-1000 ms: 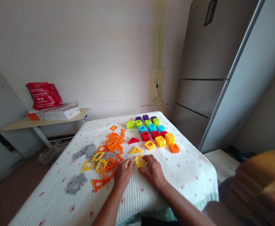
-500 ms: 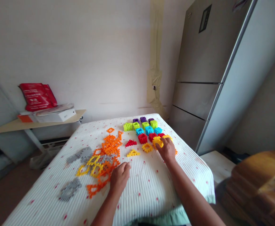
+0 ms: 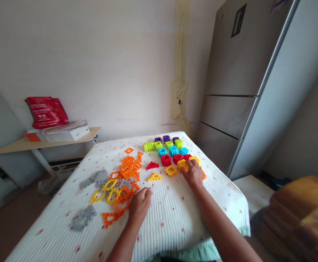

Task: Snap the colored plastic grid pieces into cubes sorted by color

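Note:
My right hand [image 3: 193, 174] has its fingers closed on a yellow toothed building block [image 3: 182, 165] at the front of the coloured rows. Just left of it lies a yellow ring-shaped piece [image 3: 171, 171]. My left hand [image 3: 140, 202] rests with curled fingers near the orange lattice pieces [image 3: 128, 168]; what is inside it, if anything, is hidden. Between the hands and the rows are a yellow triangular piece [image 3: 155, 177] and a red triangular piece [image 3: 152, 165]. Red blocks [image 3: 165, 160], blue blocks [image 3: 173, 151], green blocks [image 3: 149, 146] and purple blocks [image 3: 166, 138] stand in rows behind.
Grey toothed pieces [image 3: 83, 218] and yellow frames [image 3: 113, 196] lie on the left of the quilted cover [image 3: 159, 218]. A side table [image 3: 17, 145] with a red bag [image 3: 46, 112] stands far left. A refrigerator [image 3: 228, 105] is at the right.
The view has shifted slightly, so everything sits a little further right. Both hands keep nearly the same place and grip; my right fingers stay on the yellow block.

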The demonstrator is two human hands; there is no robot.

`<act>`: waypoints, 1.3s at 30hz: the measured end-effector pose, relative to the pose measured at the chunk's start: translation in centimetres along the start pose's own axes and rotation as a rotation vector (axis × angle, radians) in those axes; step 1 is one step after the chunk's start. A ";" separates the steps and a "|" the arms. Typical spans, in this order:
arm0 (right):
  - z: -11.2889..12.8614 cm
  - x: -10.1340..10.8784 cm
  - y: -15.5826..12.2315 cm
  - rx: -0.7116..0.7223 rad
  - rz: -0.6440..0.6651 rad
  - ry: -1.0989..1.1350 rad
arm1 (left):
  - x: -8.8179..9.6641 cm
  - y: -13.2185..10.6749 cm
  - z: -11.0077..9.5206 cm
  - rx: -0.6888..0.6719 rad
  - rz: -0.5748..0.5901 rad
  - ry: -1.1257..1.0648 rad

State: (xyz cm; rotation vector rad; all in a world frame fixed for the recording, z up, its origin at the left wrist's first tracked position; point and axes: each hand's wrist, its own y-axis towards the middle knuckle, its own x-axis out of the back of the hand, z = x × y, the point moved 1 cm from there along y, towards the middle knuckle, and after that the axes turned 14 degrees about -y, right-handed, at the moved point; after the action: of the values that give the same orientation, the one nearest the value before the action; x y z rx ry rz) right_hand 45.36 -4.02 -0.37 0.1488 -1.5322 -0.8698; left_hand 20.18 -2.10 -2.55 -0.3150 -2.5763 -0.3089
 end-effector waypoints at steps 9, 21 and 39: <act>0.1 0.4 -0.4 0.117 -0.198 0.091 | 0.0 -0.8 -0.3 -0.123 -0.048 -0.002; 0.9 0.4 -1.4 0.280 -0.351 0.204 | 9.2 -2.1 4.0 -0.028 -0.550 0.319; 1.7 1.0 -1.8 0.352 -0.285 0.247 | 8.7 -1.5 3.9 0.073 -0.448 0.546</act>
State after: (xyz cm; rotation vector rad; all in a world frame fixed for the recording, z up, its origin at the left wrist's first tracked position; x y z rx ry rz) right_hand 42.92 -5.09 -0.52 0.7191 -1.4372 -0.7616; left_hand 10.60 -1.02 -1.49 0.3404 -2.0809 -0.3935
